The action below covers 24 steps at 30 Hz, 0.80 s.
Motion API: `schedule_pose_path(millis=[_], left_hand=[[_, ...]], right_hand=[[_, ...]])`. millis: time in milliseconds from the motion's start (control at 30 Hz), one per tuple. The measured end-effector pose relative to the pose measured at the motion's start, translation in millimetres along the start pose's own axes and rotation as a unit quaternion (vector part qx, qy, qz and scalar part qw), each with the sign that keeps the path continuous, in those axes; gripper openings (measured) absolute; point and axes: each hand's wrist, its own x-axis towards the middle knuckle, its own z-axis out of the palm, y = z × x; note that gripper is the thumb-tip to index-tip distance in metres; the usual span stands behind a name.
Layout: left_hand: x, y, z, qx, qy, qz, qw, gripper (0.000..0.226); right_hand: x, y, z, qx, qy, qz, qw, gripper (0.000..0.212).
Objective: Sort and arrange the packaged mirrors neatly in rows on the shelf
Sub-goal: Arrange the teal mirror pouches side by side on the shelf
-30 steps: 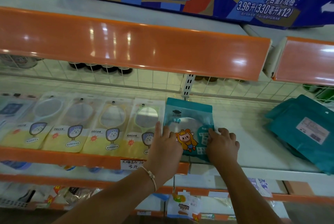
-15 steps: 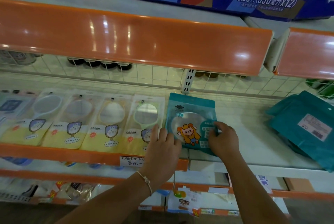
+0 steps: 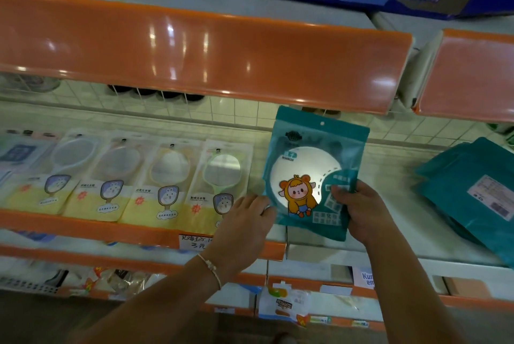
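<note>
So the person is holding up a teal mirror pack (image 3: pixel 314 174) in the middle of the frame, face out, probably checking which way it's facing before it goes down. The right hand (image 3: pixel 361 210) is doing the real work: its grip is pinching the pack's lower right edge, thumb on the front. The left hand (image 3: pixel 244 221) is steadying the lower left corner with its fingers curled against the edge. Left of it, a row of yellow hand-mirror packs (image 3: pixel 214 185) is already lying flat and lined up on the shelf (image 3: pixel 395 204), so I'm guessing this one is starting the next column just beside them. A loose teal pile (image 3: pixel 478 196) is waiting at the right edge, backs up.
</note>
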Motion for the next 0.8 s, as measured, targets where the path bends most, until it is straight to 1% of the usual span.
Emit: schedule_pose_path(millis=[100, 200, 300, 400, 533, 600, 700, 800], left_hand=[[4, -4, 0, 0.013, -0.027, 0.011, 0.999, 0.026], [4, -5, -2, 0.031, -0.073, 0.015, 0.997, 0.034], [3, -5, -6, 0.068, -0.086, 0.032, 0.993, 0.028], [1, -4, -11, 0.085, -0.090, 0.043, 0.991, 0.026], [1, -2, -20, 0.083, -0.113, 0.061, 0.988, 0.028], [2, -3, -22, 0.078, -0.127, 0.059, 0.987, 0.027], [2, -2, -25, 0.074, -0.172, 0.042, 0.981, 0.018], [0, -5, -22, 0.118, -0.194, 0.041, 0.973, 0.022]], right_hand=[[-1, -6, 1, -0.010, -0.006, -0.045, 0.999, 0.016], [-1, -10, 2, -0.025, -0.005, -0.068, 0.997, 0.015], [-2, -11, 2, -0.045, -0.009, -0.086, 0.995, 0.014], [-1, -7, 3, -0.054, -0.010, -0.093, 0.994, 0.013], [3, 2, 3, -0.085, 0.000, -0.072, 0.994, 0.012], [7, 6, 5, -0.120, 0.012, -0.058, 0.991, 0.011], [10, 13, 8, -0.218, 0.039, -0.063, 0.973, 0.009], [12, 19, 11, -0.298, 0.065, -0.088, 0.948, 0.012]])
